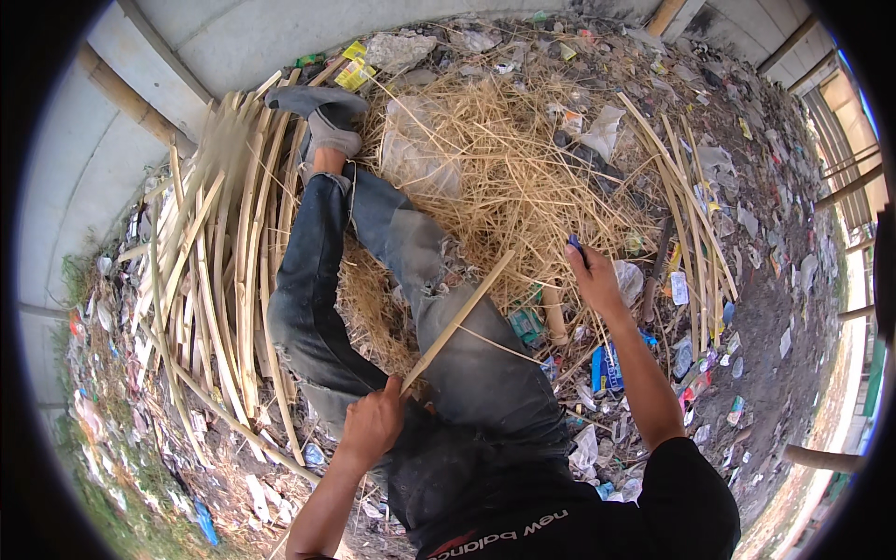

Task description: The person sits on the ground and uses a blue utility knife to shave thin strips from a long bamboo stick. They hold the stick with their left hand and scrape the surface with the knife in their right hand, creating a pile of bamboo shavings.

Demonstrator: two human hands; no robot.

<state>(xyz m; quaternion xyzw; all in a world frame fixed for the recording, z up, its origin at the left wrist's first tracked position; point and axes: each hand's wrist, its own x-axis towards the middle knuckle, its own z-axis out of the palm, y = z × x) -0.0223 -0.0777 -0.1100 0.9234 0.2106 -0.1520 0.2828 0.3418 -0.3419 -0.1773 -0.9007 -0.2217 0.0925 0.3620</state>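
Observation:
My left hand (pixel 373 422) is closed round the lower end of a flat bamboo strip (pixel 460 315). The strip slants up and to the right across my thigh (pixel 485 373), its far end free in the air. Off to the right, my right hand (pixel 599 285) is closed on a small dark-blue object (pixel 577 246), perhaps a handle; most of it is hidden by my fingers and its kind does not show. That hand is apart from the strip. A thin pale sliver lies over my thigh near the strip.
Long bamboo strips (pixel 247 280) lie piled at my left, beside my outstretched legs. A heap of straw-like shavings (pixel 523 159) spreads ahead. More strips (pixel 686 215) lie at the right. Plastic litter covers the ground; a grey wall (pixel 252 42) stands beyond.

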